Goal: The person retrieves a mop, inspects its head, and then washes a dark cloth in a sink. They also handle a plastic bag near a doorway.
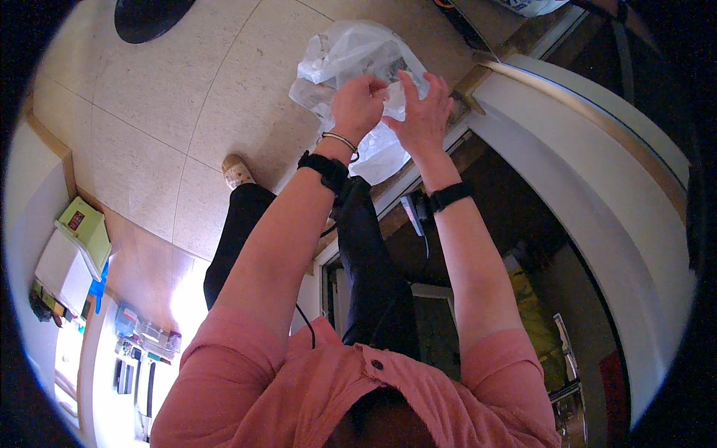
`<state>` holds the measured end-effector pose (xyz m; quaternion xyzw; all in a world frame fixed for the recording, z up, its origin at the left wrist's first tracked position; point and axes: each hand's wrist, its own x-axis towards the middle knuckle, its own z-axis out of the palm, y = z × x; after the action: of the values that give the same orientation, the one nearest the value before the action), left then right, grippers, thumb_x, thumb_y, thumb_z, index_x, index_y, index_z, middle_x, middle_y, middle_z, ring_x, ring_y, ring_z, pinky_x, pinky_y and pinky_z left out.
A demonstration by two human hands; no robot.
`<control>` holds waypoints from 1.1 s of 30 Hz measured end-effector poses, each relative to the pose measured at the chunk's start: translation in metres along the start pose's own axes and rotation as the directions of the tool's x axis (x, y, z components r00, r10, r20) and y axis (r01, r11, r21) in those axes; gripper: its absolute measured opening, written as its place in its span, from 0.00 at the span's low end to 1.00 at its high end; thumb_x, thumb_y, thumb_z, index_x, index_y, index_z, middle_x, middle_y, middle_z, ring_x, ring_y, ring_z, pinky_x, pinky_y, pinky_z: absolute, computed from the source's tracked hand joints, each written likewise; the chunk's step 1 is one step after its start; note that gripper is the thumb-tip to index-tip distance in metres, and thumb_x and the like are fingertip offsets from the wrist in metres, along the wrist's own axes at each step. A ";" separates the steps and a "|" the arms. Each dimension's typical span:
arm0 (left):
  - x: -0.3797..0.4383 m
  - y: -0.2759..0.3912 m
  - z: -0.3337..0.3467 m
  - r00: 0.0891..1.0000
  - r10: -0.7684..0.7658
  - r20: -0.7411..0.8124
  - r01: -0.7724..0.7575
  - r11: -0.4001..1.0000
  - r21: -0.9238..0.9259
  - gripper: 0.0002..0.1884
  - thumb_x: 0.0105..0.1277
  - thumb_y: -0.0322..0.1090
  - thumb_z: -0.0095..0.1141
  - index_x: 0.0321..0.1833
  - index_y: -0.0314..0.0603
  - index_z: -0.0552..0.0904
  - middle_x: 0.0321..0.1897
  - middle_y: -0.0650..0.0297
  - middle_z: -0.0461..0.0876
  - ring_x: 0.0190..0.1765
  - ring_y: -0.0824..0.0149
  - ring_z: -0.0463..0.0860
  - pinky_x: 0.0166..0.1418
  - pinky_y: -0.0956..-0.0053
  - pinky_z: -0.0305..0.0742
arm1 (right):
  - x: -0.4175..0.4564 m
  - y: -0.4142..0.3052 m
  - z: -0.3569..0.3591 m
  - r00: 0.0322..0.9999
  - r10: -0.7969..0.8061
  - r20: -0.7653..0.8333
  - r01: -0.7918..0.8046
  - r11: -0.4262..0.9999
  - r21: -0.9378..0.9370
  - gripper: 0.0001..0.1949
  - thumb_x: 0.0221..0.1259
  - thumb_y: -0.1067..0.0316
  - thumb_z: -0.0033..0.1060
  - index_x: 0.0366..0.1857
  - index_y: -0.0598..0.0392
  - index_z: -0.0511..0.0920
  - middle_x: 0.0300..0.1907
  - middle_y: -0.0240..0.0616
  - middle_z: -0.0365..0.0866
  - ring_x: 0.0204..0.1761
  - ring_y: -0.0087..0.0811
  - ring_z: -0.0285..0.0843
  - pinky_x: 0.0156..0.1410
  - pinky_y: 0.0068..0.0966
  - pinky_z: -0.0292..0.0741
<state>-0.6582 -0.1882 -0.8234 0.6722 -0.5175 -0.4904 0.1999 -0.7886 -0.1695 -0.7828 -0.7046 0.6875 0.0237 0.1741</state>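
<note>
A translucent white plastic bag (372, 47) lies bunched over the floor in front of me, and its lower part hangs down near my knee. My left hand (358, 106) is curled at the bag's middle, thumb and fingers pinched on its film; the exact grip is partly hidden. Just to the right, my right hand (421, 115) is spread over the bag's right side, fingers apart. Whether its fingertips touch the film I cannot tell. Some greyish contents show faintly through the bag.
The tiled floor (145, 123) extends to the left, with a black round object (148, 17) at the top. A pale curved door or panel (582, 123) stands at right, beside a floor-level track (397, 196). A green box (84, 227) is at far left.
</note>
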 end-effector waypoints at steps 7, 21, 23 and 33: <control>0.003 -0.008 0.001 0.999 0.009 0.049 -0.003 0.993 -0.120 0.12 0.56 0.36 0.63 0.40 0.38 0.86 0.33 0.55 0.87 0.36 0.62 0.86 0.43 0.70 0.79 | -0.001 -0.001 0.000 0.999 -0.011 0.039 0.010 1.000 0.008 0.44 0.37 0.54 0.79 0.66 0.31 0.64 0.66 0.45 0.52 0.71 0.56 0.43 0.68 0.62 0.52; 0.009 -0.009 -0.003 0.967 -0.054 0.248 0.169 0.868 -0.466 0.15 0.56 0.36 0.68 0.42 0.31 0.85 0.34 0.60 0.87 0.34 0.72 0.82 0.40 0.75 0.77 | -0.001 -0.005 -0.004 0.997 -0.041 0.060 0.040 0.999 0.013 0.43 0.34 0.56 0.81 0.64 0.27 0.67 0.67 0.39 0.50 0.72 0.53 0.42 0.67 0.64 0.52; 0.007 -0.006 -0.005 0.952 -0.100 0.289 0.246 0.812 -0.529 0.15 0.56 0.36 0.68 0.41 0.32 0.85 0.32 0.62 0.86 0.32 0.73 0.80 0.38 0.76 0.76 | -0.001 -0.005 -0.004 0.997 -0.062 0.043 0.060 0.997 0.046 0.43 0.34 0.56 0.81 0.63 0.27 0.68 0.67 0.39 0.51 0.72 0.53 0.42 0.67 0.64 0.52; 0.000 -0.016 0.000 0.974 -0.113 0.196 0.203 0.816 -0.541 0.09 0.54 0.33 0.66 0.34 0.33 0.86 0.27 0.62 0.85 0.31 0.73 0.80 0.37 0.77 0.74 | -0.013 0.001 -0.014 0.991 -0.119 -0.053 0.126 0.982 0.138 0.34 0.39 0.64 0.73 0.59 0.33 0.73 0.66 0.40 0.56 0.71 0.52 0.45 0.70 0.56 0.51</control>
<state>-0.6503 -0.1826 -0.8357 0.5851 -0.3081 -0.6854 0.3049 -0.7934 -0.1607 -0.7664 -0.7319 0.6465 -0.0515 0.2090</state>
